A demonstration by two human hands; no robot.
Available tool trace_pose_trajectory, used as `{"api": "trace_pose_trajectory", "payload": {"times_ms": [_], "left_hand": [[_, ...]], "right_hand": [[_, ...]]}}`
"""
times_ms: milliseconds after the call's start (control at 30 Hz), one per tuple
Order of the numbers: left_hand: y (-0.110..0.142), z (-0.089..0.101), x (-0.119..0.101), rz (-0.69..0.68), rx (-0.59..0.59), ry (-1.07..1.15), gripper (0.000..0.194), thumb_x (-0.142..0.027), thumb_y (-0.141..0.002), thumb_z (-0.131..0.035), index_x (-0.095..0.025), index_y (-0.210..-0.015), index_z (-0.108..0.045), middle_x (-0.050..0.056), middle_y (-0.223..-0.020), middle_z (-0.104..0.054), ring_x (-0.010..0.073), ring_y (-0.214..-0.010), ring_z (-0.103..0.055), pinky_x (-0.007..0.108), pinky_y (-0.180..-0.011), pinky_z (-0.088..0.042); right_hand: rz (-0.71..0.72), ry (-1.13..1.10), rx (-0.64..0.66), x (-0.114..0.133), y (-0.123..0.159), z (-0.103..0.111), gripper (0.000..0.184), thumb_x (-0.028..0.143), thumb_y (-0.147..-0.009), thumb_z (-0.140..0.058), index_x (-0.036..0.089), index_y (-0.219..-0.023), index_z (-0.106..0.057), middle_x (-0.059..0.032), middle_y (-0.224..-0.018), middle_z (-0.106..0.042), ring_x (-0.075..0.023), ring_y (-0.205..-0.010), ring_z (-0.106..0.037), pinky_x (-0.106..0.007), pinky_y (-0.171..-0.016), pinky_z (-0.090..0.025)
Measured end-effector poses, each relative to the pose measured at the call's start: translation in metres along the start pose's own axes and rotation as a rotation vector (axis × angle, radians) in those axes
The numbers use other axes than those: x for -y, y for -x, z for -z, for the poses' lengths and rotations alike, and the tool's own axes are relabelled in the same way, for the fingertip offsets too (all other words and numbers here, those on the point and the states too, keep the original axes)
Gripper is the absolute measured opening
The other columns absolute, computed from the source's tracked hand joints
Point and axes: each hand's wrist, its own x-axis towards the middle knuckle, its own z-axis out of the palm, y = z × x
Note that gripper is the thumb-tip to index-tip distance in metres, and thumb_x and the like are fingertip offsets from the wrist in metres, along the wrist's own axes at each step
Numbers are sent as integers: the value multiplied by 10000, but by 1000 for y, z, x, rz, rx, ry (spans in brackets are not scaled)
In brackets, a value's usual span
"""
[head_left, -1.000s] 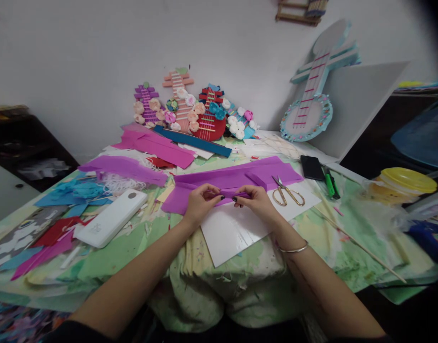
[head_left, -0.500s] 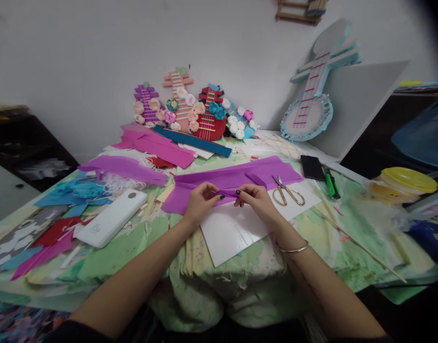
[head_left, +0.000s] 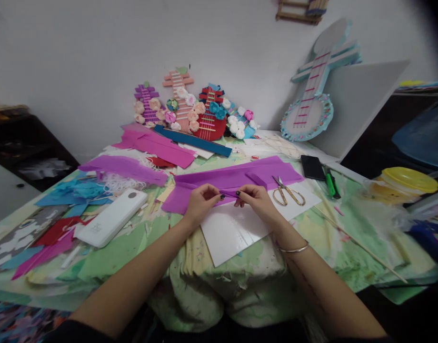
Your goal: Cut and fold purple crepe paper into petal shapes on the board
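Between my two hands a thin purple paper strip (head_left: pixel 229 193) is stretched. My left hand (head_left: pixel 201 202) pinches its left end, thumb against fingers. My right hand (head_left: pixel 255 200) pinches the other end, with a bangle on that wrist. Behind the hands lies a wide purple sheet of crepe-like paper (head_left: pixel 233 175) with a folded flap. Under them is a white board (head_left: pixel 228 236), its front corner toward me. Gold-handled scissors (head_left: pixel 288 191) rest on the board to the right of my right hand, blades slightly apart.
At left lie a white power bank (head_left: pixel 112 218), white string (head_left: pixel 124 182) and coloured paper scraps. A black phone (head_left: pixel 312 167), a green cutter (head_left: pixel 332 183), a thin stick (head_left: pixel 362 245) and a yellow-lidded tub (head_left: pixel 406 183) are at right. Decorated paper guitars (head_left: pixel 208 119) lean on the wall.
Both hands keep nearly the same place, still pinching the strip. My left fingers have shifted very slightly. Nothing else has visibly moved.
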Motion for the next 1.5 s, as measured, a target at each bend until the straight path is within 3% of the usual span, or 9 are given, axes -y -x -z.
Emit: {"api": "trace_pose_trajectory", "payload": {"times_ms": [300,500,633,733,833,1100,1300,1500], "left_hand": [[1,1,6,43,7,33,211,-236,-689,-720,-153,-761,-541,17,-680,-685,182,-676,-703,270,-641,-556],[1,-1,5,2,63,14,352,-230,-722,-700,-182,-1034,-545,44,-848,-725,180,-702,-709,304,-685,-577],[0,-1,4,-21,57,-37,195,-256,-724,-692,-143,-882,-672,44,-772,-711,150,-609,-678,259,-613,-555],[-1,0,4,-18,33,-42,172,-274,-717,-703,-139,-822,-686,21,-658,-686,146,-569,-663,248,-586,-541],[-1,0,4,-16,21,-47,185,-291,-716,-708,-137,-817,-681,20,-637,-684,152,-567,-665,248,-575,-537],[0,0,4,-58,35,-141,146,-274,-737,-674,-142,-800,-676,39,-695,-705,164,-626,-673,271,-631,-550],[1,0,2,-110,133,-276,232,-194,-714,-692,-174,-944,-718,78,-951,-736,220,-878,-683,348,-823,-539],[1,0,-1,-141,220,-390,149,-186,-740,-672,-194,-866,-751,53,-879,-749,216,-818,-679,327,-773,-528]], "right_hand": [[-9,30,-1,1,0,-1,250,378,-815,-625,129,-798,-646,-53,-619,-682,-118,-536,-554,-243,-550,-445],[-3,45,26,4,0,-1,241,369,-830,-609,134,-792,-649,-34,-598,-661,-112,-539,-545,-239,-554,-439],[-22,7,62,5,0,-2,243,330,-760,-690,137,-905,-667,-35,-690,-681,-123,-580,-594,-242,-558,-458],[-30,-32,41,3,-1,-3,398,287,-672,-761,153,-1032,-656,-50,-820,-704,-135,-602,-627,-253,-555,-477],[-12,4,33,-1,-2,-2,391,316,-743,-692,130,-1086,-663,-38,-685,-689,-136,-573,-613,-267,-570,-486],[55,230,-18,-12,-4,0,313,270,-808,-578,120,-1046,-716,-43,-604,-691,-140,-542,-605,-263,-567,-486],[120,333,-20,-13,-4,-1,220,201,-762,-649,209,-957,-749,-67,-923,-745,-201,-803,-668,-321,-745,-502],[205,491,53,-7,-1,-6,134,160,-742,-692,207,-855,-747,-52,-812,-727,-189,-768,-634,-291,-693,-477]]}}
